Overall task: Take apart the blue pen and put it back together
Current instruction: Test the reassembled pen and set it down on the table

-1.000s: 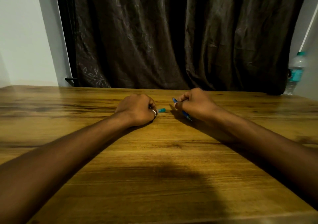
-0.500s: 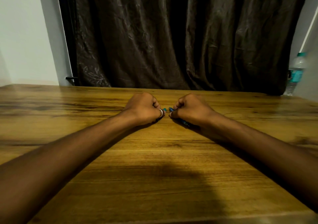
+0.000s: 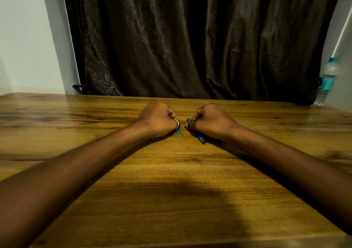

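Both fists rest on the wooden table (image 3: 171,181), a small gap between them. My right hand (image 3: 211,121) is closed around the blue pen body (image 3: 201,138); one end pokes out by the knuckles, the other points toward me under the palm. My left hand (image 3: 159,119), with a ring on one finger, is closed on a small teal pen piece (image 3: 178,132) whose tip shows below the fingers. Most of both parts is hidden inside the fists.
A dark brown curtain (image 3: 190,38) hangs behind the table's far edge. A clear water bottle (image 3: 326,80) with a teal label stands at the far right. A pale wall (image 3: 24,38) is at the left.
The hands came together half a second ago, then drew slightly apart. The teal piece now points down toward me from the left fist instead of sideways toward the pen.
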